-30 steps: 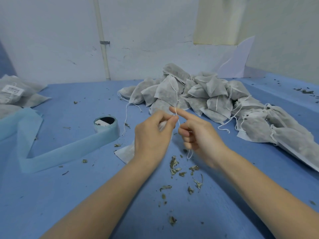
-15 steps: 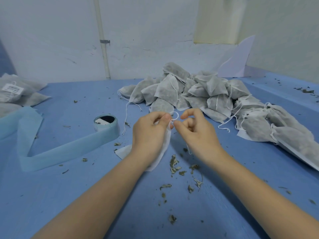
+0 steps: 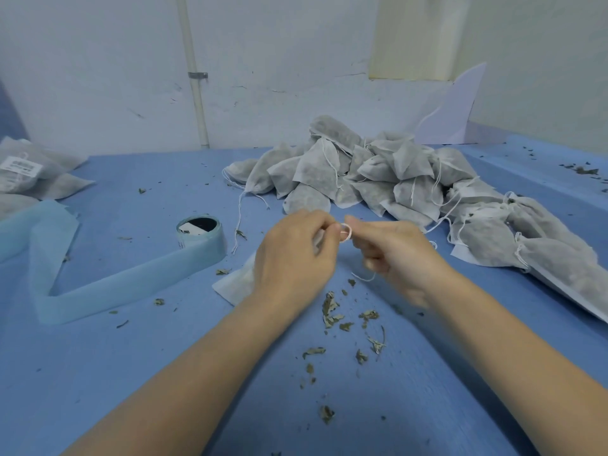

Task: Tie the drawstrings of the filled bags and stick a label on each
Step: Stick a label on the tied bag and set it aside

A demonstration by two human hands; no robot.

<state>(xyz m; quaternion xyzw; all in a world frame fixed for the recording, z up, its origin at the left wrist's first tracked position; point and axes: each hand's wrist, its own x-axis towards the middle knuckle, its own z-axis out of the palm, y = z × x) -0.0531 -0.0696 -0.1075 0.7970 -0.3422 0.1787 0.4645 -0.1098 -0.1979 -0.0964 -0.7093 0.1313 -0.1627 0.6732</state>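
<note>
Blue table (image 3: 115, 373): left hand (image 3: 292, 258) and right hand (image 3: 398, 255) each pinch the drawstring (image 3: 345, 231) loop closed — slack could undo the knot.

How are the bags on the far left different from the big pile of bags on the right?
The left bags are few and lie flat; the big pile holds many, heaped up. A left bag carries a white label; no pile bag shows one. Pile bags trail loose white strings. Both are grey fabric bags.
</note>
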